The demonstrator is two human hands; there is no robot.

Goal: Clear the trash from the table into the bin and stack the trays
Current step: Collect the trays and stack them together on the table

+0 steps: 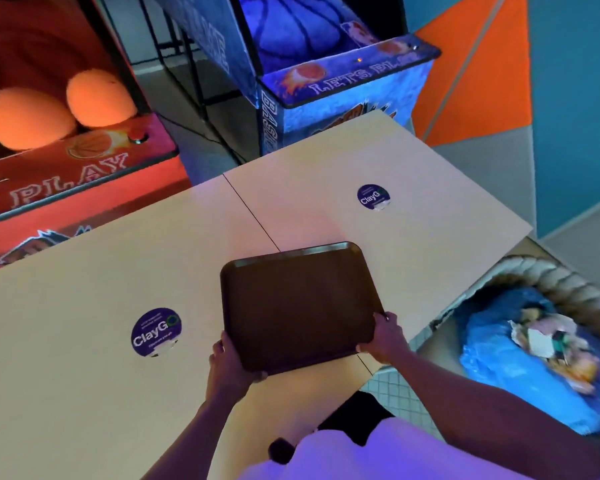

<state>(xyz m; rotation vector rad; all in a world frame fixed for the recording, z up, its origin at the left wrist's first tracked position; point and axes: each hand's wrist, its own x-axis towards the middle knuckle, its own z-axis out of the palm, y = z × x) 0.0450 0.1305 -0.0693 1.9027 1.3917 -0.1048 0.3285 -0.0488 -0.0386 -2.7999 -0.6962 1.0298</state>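
A dark tray [298, 303] is gripped at its near corners by the left hand [227, 367] and right hand [383, 341], fingers [381, 319] curled round the rim, over the surface [84, 341]. Trash [541, 341] is seen in the bin [548, 271] alongside

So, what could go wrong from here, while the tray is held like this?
1. The left hand and right hand grip the tray only at its near edge. The far end is unsupported, so it may dip or slip.
2. The tray is close to the near edge of the table. Set down there, it might slide off toward the bin.
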